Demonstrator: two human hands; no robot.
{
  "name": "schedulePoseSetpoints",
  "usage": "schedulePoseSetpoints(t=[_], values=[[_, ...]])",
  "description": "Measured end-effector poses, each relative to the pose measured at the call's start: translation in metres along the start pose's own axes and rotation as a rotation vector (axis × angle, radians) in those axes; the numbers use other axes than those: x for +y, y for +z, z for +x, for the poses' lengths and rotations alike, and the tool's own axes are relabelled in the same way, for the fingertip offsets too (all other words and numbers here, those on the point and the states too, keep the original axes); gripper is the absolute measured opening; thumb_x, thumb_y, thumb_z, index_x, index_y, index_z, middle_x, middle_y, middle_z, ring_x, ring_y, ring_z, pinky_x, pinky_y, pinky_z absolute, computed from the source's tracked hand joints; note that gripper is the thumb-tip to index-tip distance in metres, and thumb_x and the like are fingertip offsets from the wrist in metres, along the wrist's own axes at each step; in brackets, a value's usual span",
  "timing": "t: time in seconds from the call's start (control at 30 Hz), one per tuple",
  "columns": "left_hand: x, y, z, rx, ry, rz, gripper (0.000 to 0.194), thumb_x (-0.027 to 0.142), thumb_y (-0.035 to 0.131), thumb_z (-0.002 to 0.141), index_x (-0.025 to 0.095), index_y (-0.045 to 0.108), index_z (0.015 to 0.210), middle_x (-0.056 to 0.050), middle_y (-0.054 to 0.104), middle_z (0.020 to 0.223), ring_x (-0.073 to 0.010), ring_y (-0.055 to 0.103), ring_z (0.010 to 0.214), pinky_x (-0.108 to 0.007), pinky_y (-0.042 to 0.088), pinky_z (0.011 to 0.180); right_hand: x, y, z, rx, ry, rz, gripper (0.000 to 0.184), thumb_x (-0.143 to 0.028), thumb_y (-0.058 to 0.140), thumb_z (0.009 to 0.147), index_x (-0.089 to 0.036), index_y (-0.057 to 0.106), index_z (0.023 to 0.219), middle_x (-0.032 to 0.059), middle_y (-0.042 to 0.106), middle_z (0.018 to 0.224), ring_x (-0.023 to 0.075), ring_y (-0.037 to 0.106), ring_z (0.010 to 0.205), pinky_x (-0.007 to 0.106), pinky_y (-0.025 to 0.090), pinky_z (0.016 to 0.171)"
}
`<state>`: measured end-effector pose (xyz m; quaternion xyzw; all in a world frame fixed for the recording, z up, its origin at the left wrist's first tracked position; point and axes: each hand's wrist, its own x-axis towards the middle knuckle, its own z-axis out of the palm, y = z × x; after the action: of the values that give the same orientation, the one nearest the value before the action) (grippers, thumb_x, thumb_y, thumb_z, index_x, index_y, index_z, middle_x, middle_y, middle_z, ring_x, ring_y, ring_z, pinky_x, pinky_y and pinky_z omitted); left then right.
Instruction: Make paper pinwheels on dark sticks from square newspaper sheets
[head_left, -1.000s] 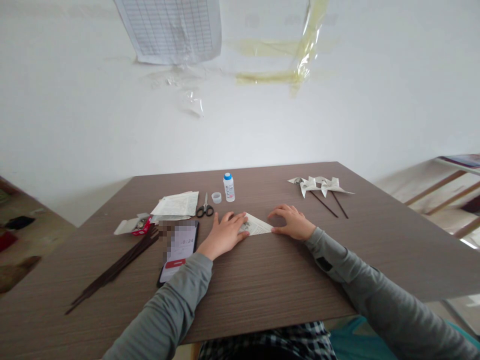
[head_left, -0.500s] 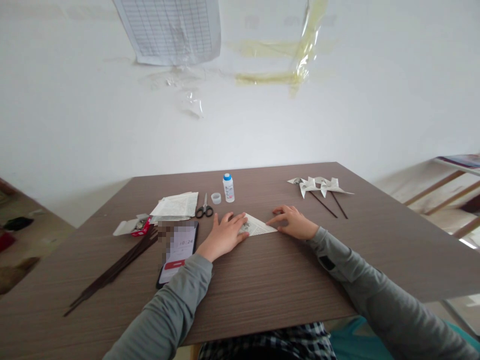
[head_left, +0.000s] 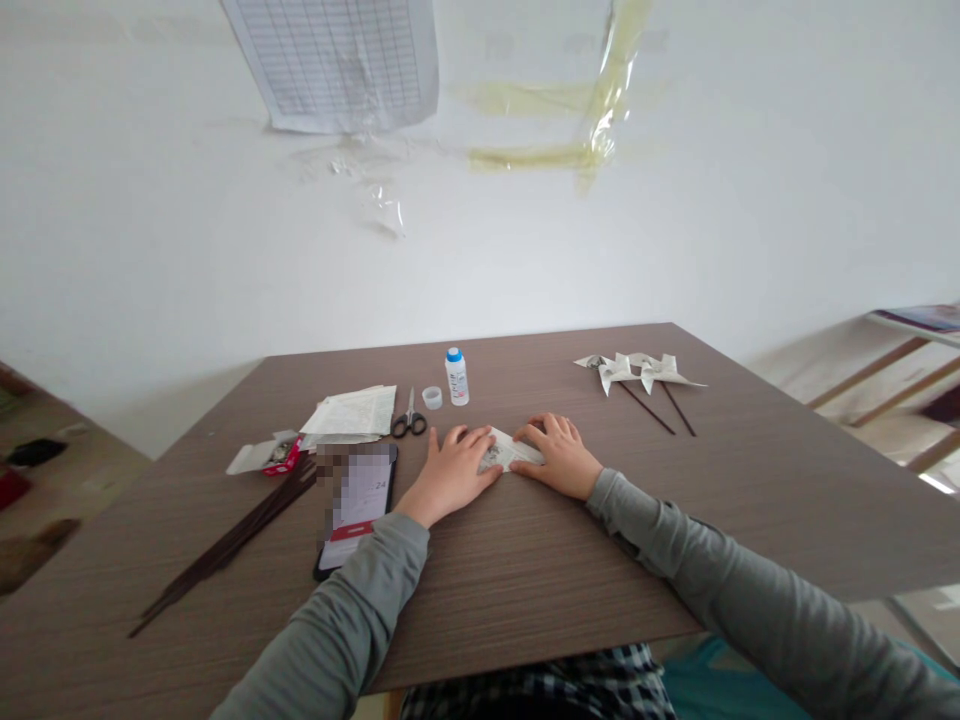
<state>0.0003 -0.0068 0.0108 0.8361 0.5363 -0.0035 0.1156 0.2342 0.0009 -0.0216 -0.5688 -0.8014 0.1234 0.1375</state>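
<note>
A folded triangle of printed paper point(head_left: 506, 453) lies on the table between my two hands, partly covered by them. My left hand point(head_left: 452, 470) rests on its left side, fingers spread and thumb apart near the lower edge. On the right side, my right hand point(head_left: 561, 457) has its fingertips and thumb on the paper, with the fingers apart. Just beyond the hands stand a small white bottle with a blue cap point(head_left: 457, 378) and a translucent cup-like cap point(head_left: 432, 398). Scissors with black handles point(head_left: 409, 420) lie to the left of these.
A stack of paper sheets point(head_left: 349, 413), an opened red box point(head_left: 281, 455), a bundle of dark sticks point(head_left: 225, 540) and a phone point(head_left: 356, 515) lie on the left. Two paper pinwheels point(head_left: 637, 372) on sticks lie at the back right. A wall point(head_left: 525, 260) borders the table's far edge.
My right hand has moved left along the paper, from its right tip to closer beside my left hand, and covers more of it. My left hand stays nearly in place.
</note>
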Motion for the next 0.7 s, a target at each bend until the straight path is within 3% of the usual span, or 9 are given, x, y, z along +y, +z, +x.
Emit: schedulePoseSetpoints(t=[0.17, 0.4, 0.7], values=[[0.003, 0.002, -0.001, 0.040, -0.003, 0.012, 0.056, 0.055, 0.060, 0.119, 0.038, 0.064, 0.172, -0.010, 0.054, 0.190, -0.0477, 0.044, 0.175, -0.087, 0.023, 0.144, 0.002, -0.002, 0.002, -0.013, -0.008, 0.014, 0.052, -0.061, 0.087, 0.106, -0.041, 0.083, 0.154, 0.0145, 0.062, 0.172, 0.0407, 0.052, 0.163, 0.065, 0.031, 0.143], [0.003, 0.002, 0.001, 0.041, -0.038, -0.037, 0.059, 0.056, 0.065, 0.116, 0.040, 0.064, 0.173, -0.009, 0.055, 0.189, -0.0518, 0.042, 0.176, -0.091, 0.025, 0.141, 0.000, -0.004, 0.006, -0.073, 0.014, 0.036, 0.054, -0.062, 0.085, 0.106, -0.049, 0.080, 0.159, 0.0118, 0.057, 0.181, 0.0437, 0.046, 0.170, 0.075, 0.021, 0.145], [-0.012, -0.004, -0.005, -0.020, -0.071, -0.026, 0.062, 0.050, 0.065, 0.114, 0.042, 0.061, 0.175, -0.009, 0.046, 0.195, -0.0502, 0.036, 0.179, -0.087, 0.026, 0.141, -0.004, -0.008, 0.006, -0.116, 0.033, 0.053, 0.054, -0.057, 0.086, 0.107, -0.049, 0.079, 0.159, 0.0109, 0.054, 0.185, 0.0443, 0.043, 0.173, 0.077, 0.018, 0.146]])
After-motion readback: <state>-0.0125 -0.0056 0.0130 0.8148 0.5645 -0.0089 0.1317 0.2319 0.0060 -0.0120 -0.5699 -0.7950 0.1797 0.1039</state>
